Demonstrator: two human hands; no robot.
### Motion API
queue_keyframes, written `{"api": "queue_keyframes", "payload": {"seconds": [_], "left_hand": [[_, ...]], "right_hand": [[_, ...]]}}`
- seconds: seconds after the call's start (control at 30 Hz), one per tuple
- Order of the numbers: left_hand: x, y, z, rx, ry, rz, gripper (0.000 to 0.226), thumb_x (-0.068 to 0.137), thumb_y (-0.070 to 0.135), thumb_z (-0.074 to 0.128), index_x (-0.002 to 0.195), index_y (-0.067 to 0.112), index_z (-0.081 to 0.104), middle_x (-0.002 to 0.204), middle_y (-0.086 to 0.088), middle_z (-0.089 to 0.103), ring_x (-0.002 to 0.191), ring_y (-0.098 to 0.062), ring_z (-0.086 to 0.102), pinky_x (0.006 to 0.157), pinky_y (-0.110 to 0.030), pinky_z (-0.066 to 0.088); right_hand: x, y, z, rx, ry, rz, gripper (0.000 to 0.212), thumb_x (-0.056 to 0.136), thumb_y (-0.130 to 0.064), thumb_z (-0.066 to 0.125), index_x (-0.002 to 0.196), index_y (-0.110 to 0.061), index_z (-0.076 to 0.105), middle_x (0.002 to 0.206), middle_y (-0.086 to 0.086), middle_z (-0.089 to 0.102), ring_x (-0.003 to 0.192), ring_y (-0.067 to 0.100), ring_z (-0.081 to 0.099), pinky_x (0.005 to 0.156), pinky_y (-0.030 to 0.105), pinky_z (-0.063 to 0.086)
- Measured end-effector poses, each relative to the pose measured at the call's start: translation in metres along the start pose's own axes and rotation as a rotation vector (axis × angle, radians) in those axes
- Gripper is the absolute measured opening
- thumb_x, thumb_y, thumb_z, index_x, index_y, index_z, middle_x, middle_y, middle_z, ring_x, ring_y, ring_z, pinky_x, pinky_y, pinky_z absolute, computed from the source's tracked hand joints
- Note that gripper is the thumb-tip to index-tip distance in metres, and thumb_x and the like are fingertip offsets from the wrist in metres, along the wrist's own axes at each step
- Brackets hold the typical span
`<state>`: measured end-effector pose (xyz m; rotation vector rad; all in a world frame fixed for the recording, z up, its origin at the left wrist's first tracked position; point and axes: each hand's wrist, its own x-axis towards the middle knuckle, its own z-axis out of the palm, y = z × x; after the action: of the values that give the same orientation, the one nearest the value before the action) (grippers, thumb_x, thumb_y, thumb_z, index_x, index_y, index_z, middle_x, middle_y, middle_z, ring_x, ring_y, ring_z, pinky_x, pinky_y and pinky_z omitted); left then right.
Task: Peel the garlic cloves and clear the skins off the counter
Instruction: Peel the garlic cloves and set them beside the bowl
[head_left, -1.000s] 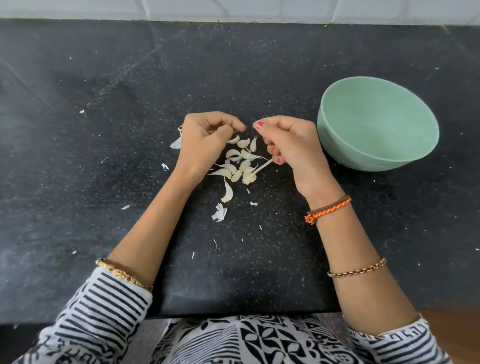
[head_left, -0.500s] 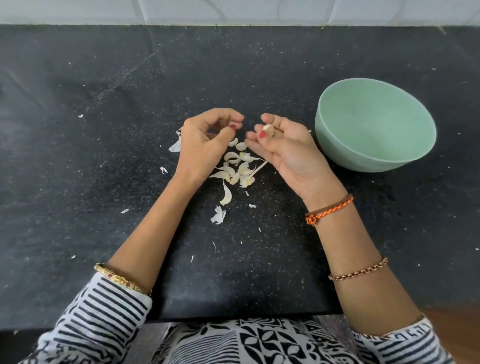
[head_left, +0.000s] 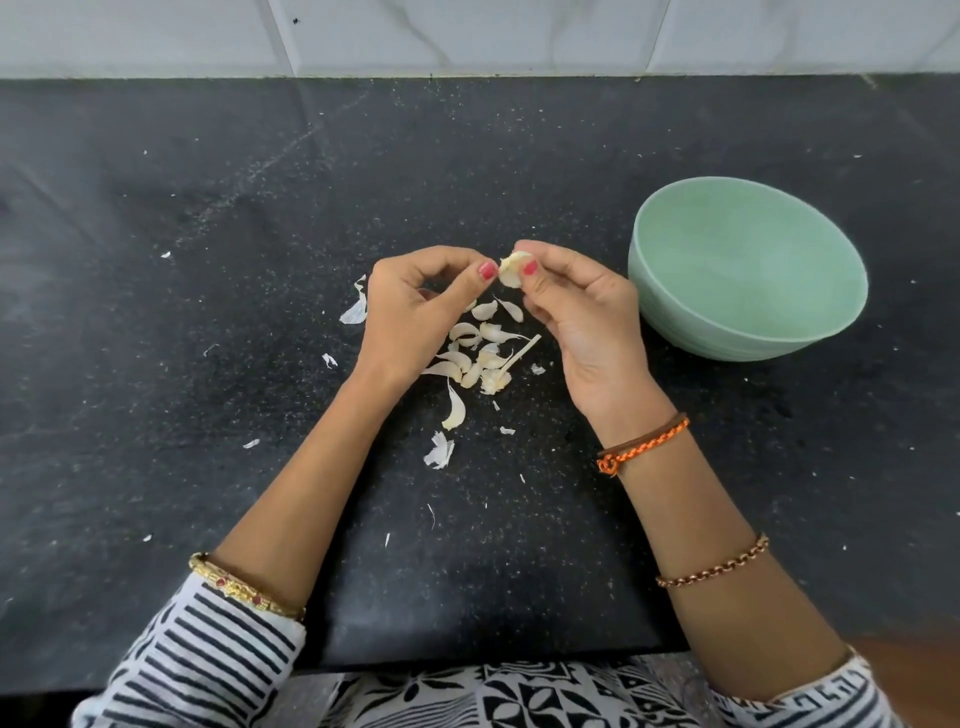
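Peeling a clove (head_left: 511, 268) left of the bowl (head_left: 748, 270).
My right hand (head_left: 582, 317) pinches it; my left hand's (head_left: 415, 312) thumb touches it, fingers curled.

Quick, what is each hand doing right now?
Left hand: fingers curled, thumb touching the small pale garlic clove.
Right hand: pinching that clove.

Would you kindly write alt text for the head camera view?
Both hands, left hand and right hand, pinch a garlic clove above a black counter, over scattered garlic skins. A green bowl stands right.
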<state>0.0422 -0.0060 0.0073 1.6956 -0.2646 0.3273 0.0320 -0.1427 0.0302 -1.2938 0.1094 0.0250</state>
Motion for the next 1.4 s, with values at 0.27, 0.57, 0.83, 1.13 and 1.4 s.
{"api": "queue_keyframes", "payload": {"seconds": [0.27, 0.57, 0.83, 1.13, 1.4], "left_hand": [[0.000, 0.000, 0.001, -0.021, -0.018, 0.024, 0.008, 0.077, 0.020, 0.072, 0.083, 0.022, 0.068, 0.073, 0.018, 0.069, 0.069, 0.000, 0.062, 0.066, -0.017, 0.049], [0.001, -0.004, 0.001, -0.039, -0.008, -0.013, 0.011, 0.083, 0.010, 0.065, 0.083, 0.021, 0.067, 0.074, 0.018, 0.070, 0.072, 0.000, 0.062, 0.070, -0.017, 0.049], [0.002, -0.004, -0.002, 0.015, 0.047, 0.027, 0.018, 0.079, 0.005, 0.069, 0.096, 0.012, 0.067, 0.068, 0.024, 0.068, 0.069, 0.002, 0.065, 0.066, -0.014, 0.049], [0.002, -0.004, -0.003, -0.044, 0.017, 0.010, 0.012, 0.076, 0.011, 0.067, 0.087, 0.014, 0.070, 0.068, 0.016, 0.068, 0.067, -0.002, 0.060, 0.066, -0.021, 0.048], [0.002, -0.008, -0.001, -0.015, -0.031, 0.054, 0.010, 0.082, 0.017, 0.062, 0.085, 0.013, 0.070, 0.070, 0.021, 0.065, 0.069, 0.001, 0.056, 0.068, -0.019, 0.044]], "right_hand": [[0.000, 0.000, 0.001, -0.048, -0.037, -0.022, 0.015, 0.085, 0.000, 0.061, 0.092, -0.012, 0.066, 0.084, 0.002, 0.070, 0.077, 0.006, 0.066, 0.071, 0.018, 0.053], [0.005, 0.013, -0.003, -0.651, 0.009, -0.415, 0.013, 0.084, -0.010, 0.067, 0.096, -0.009, 0.073, 0.078, -0.005, 0.069, 0.072, 0.004, 0.065, 0.068, 0.017, 0.053], [0.003, 0.015, 0.000, -0.795, -0.030, -0.446, 0.011, 0.081, -0.012, 0.069, 0.092, -0.011, 0.072, 0.078, -0.005, 0.070, 0.072, 0.005, 0.066, 0.069, 0.027, 0.055], [0.002, 0.007, -0.002, -0.553, -0.079, -0.298, 0.009, 0.078, -0.007, 0.072, 0.087, -0.008, 0.073, 0.068, -0.006, 0.068, 0.061, 0.002, 0.063, 0.062, 0.020, 0.054], [-0.001, 0.004, 0.001, -0.333, -0.032, -0.113, 0.013, 0.083, 0.002, 0.063, 0.086, -0.008, 0.071, 0.061, -0.007, 0.064, 0.053, -0.006, 0.059, 0.053, 0.007, 0.042]]}}
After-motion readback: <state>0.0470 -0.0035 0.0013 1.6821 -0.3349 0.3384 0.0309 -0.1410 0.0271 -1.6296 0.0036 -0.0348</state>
